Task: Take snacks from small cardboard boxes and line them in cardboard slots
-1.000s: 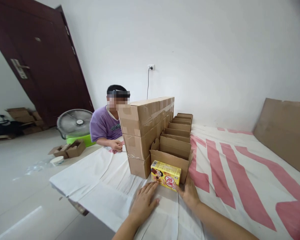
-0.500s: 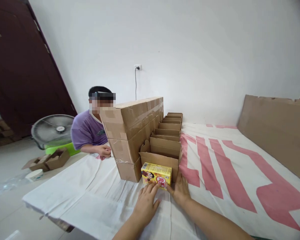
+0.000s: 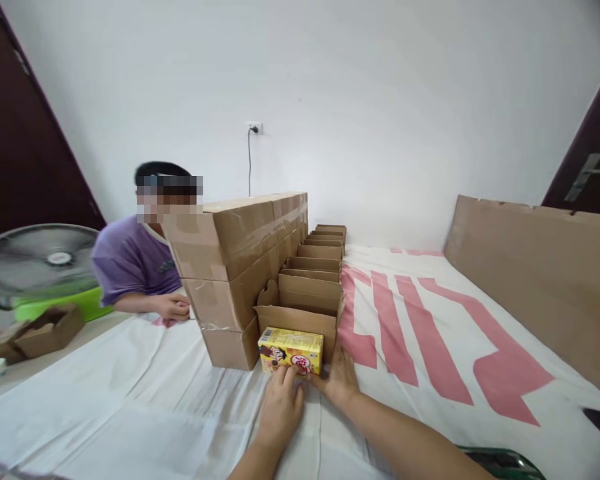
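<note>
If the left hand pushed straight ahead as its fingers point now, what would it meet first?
Probably the yellow rectangular printed carton: the left hand points at its long front face, though depth leaves contact unclear.

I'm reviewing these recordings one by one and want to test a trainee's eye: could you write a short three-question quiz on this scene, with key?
1. Multiple choice: what stands directly behind the small yellow printed carton?
A) a round electric fan
B) an open-topped brown cardboard box
C) a white wall socket

2. True or false: the person's bare left hand has its fingers at the carton's near face.

3. How many layers high is the taped brown cardboard stack at its near end?

Key: 1 B; 2 true; 3 three.
</note>
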A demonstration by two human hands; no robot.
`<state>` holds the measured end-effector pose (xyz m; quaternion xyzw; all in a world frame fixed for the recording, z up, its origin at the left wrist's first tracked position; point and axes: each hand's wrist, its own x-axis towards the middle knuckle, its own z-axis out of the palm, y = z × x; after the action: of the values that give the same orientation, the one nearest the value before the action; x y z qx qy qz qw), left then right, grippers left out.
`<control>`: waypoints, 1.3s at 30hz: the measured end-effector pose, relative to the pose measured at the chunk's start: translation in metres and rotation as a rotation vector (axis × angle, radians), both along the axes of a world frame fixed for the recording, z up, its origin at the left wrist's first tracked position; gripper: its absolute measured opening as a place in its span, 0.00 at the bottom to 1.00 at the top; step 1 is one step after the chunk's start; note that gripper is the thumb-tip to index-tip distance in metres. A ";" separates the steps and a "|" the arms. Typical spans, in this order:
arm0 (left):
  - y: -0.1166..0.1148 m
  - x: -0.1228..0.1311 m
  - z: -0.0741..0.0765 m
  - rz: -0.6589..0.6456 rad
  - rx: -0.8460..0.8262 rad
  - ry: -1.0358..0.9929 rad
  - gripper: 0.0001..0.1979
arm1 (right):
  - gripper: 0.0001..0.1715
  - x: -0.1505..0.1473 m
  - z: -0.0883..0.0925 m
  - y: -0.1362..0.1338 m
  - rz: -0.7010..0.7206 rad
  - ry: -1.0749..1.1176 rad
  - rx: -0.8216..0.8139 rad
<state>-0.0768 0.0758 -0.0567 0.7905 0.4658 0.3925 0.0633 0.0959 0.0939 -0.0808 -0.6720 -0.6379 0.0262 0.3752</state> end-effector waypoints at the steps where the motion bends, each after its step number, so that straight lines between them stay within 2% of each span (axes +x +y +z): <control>1: 0.001 -0.001 -0.002 0.004 0.016 -0.007 0.13 | 0.58 0.000 0.001 0.000 0.000 -0.002 -0.008; 5: 0.004 -0.001 -0.005 0.009 0.031 -0.013 0.14 | 0.59 -0.002 0.003 -0.001 -0.016 -0.001 -0.020; 16: 0.002 0.001 -0.001 0.014 0.009 -0.052 0.15 | 0.58 0.000 0.003 -0.001 -0.008 0.026 0.004; 26: 0.000 0.001 0.001 0.006 -0.002 -0.019 0.15 | 0.62 -0.001 0.010 -0.004 -0.006 0.071 -0.053; 39: 0.003 0.001 -0.009 0.019 0.038 0.010 0.18 | 0.59 -0.001 0.005 -0.002 -0.015 0.022 -0.038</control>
<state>-0.0760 0.0792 -0.0654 0.7891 0.4660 0.3980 0.0422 0.0953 0.0917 -0.0754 -0.6834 -0.6280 0.0429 0.3697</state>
